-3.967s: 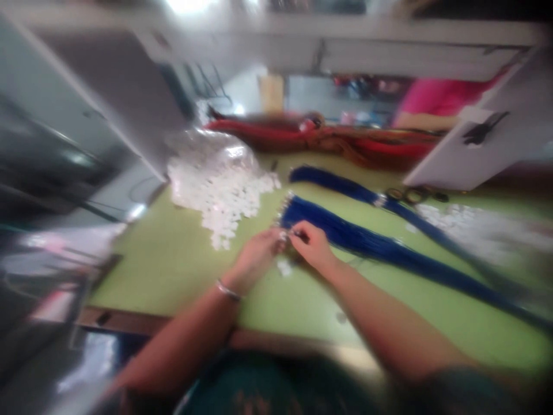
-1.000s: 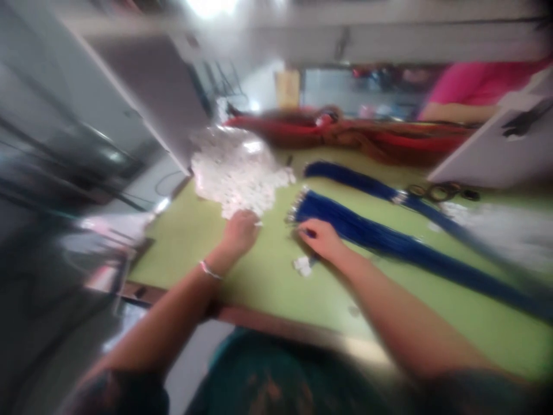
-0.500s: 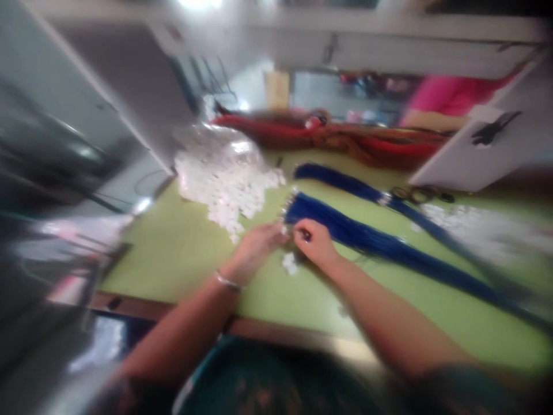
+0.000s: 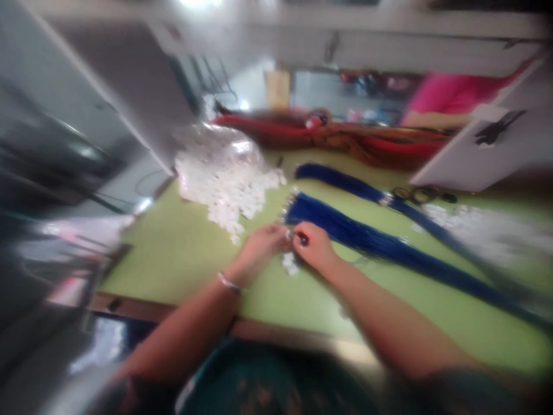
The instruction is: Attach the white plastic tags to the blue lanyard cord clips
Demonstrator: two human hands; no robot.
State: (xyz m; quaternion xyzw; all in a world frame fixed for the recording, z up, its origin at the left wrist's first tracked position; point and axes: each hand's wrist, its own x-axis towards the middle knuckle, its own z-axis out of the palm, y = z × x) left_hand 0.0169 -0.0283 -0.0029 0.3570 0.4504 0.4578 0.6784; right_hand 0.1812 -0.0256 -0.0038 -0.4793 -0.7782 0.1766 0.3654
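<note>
My left hand [image 4: 265, 245] is closed, its fingertips pinching a small white connector housing [image 4: 288, 233]. Just right of it my right hand [image 4: 314, 245] is closed on the end of a blue wire [image 4: 304, 238], and the fingertips of both hands almost meet. Beyond them lies a long bundle of blue wires [image 4: 367, 242], its terminal ends pointing left. Several white housings [image 4: 289, 264] sit on the table below my fingers. To the left, a pile of loose white housings [image 4: 231, 199] spills from a clear plastic bag [image 4: 233, 141]. Blur hides how wire and housing touch.
A second blue wire bundle [image 4: 332, 180] lies farther back, near dark rings [image 4: 423, 194]. More white pieces [image 4: 458, 225] lie at the right. Red and brown bundled wires [image 4: 354, 138] run along the back of the green table [image 4: 173, 259]. A person in pink [image 4: 449, 98] is beyond.
A second ago my left hand was at the pile of white housings; it has come right to meet my right hand, holding a housing. My right hand has stayed nearly in place.
</note>
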